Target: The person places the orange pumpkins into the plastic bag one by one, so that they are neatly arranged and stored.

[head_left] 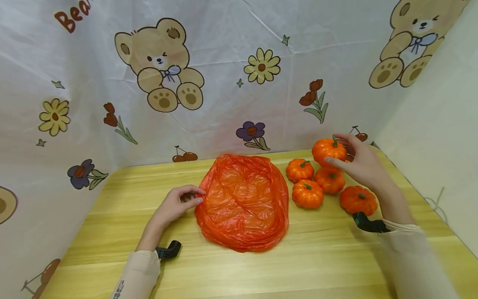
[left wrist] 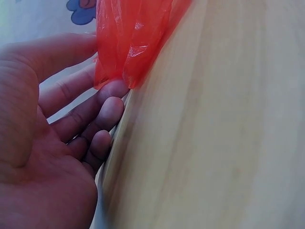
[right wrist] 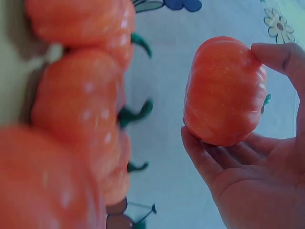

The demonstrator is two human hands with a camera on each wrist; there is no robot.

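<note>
A red translucent plastic bag [head_left: 242, 199] lies on the table with its mouth spread in a crumpled ring. At its left edge, my left hand [head_left: 177, 207] pinches the rim between thumb and fingers; the left wrist view shows the thin red film [left wrist: 128, 43] at the fingertips. My right hand [head_left: 361, 164] grips a small orange toy pumpkin [head_left: 325, 153] with a green stem, thumb on one side and fingers on the other. In the right wrist view this pumpkin [right wrist: 224, 93] is up off the table, apart from the other pumpkins [right wrist: 78, 100].
Several more small pumpkins sit on the wooden table [head_left: 321, 249] right of the bag: one [head_left: 299, 170] at the back, another [head_left: 307, 195] in front, one [head_left: 358, 201] under the right forearm. A bear-print cloth [head_left: 220, 120] hangs behind; a pale wall [head_left: 433, 137] stands at right.
</note>
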